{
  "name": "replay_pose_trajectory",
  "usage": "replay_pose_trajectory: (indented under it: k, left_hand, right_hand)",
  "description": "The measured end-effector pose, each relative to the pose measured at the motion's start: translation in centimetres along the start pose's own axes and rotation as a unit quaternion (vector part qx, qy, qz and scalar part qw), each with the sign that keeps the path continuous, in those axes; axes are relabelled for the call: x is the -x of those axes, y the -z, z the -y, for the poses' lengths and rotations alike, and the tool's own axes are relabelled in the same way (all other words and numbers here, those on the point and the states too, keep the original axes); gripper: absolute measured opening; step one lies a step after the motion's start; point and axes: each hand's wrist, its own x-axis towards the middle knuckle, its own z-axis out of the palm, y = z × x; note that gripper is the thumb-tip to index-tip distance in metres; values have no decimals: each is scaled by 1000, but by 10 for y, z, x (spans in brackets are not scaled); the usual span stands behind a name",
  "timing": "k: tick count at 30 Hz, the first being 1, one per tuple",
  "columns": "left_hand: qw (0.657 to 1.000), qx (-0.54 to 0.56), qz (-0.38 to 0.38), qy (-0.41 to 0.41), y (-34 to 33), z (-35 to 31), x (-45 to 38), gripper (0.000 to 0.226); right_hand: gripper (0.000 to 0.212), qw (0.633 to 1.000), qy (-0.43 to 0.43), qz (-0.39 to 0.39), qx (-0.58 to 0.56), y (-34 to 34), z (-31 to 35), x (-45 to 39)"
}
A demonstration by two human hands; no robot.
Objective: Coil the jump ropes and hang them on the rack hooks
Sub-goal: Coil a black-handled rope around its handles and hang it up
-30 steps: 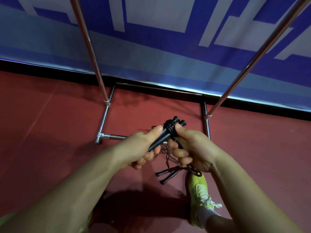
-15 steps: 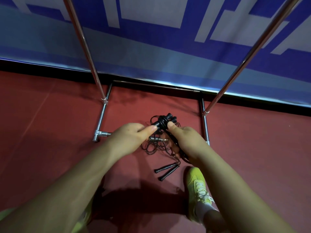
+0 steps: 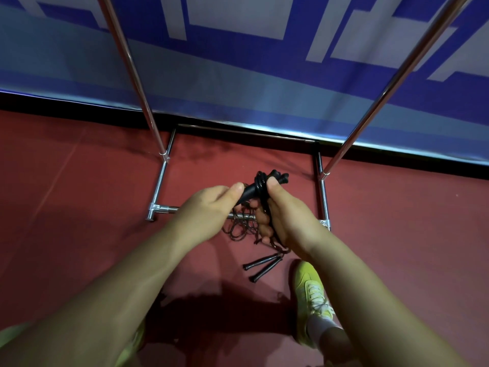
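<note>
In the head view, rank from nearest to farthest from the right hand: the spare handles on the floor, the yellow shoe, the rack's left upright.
From the right hand:
1. Spare handles, just below it on the floor.
2. Yellow shoe, lower right.
3. Rack's left upright, far upper left.

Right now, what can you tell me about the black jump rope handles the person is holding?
The black handles look like smooth, tapered plastic, paired side by side and pointing up and away. Dark cord is wrapped around their upper part. The left hand pinches them from the left and the right hand grips them and the cord, above the red floor.
</note>
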Motion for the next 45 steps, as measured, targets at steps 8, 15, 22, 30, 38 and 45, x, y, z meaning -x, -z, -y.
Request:
replay_pose_trajectory:
  k: [8, 15, 22, 30, 38, 45]
  left_hand:
    - [998, -30, -48, -28, 4, 8, -7, 22]
    - [981, -156, -65, -95, 11, 9, -1, 21]
    - [998, -50, 36, 3, 11, 4, -1, 21]
    - [856, 326, 364, 167, 27, -3, 10, 25]
    - [959, 163, 207, 109, 2, -14, 13, 24]
    - [983, 105, 130, 82, -6, -8, 8, 23]
  right_hand:
    - [42, 997, -14, -74, 19, -1, 6, 8]
    - [40, 992, -50, -49, -102, -7, -1, 5]
    - [24, 995, 27, -46, -86, -4, 1, 4]
    - [25, 984, 89, 115, -103, 6, 5, 7]
    - [34, 999, 37, 7, 32, 15, 7, 8]
    - [60, 974, 31, -75, 210, 3, 12, 12]
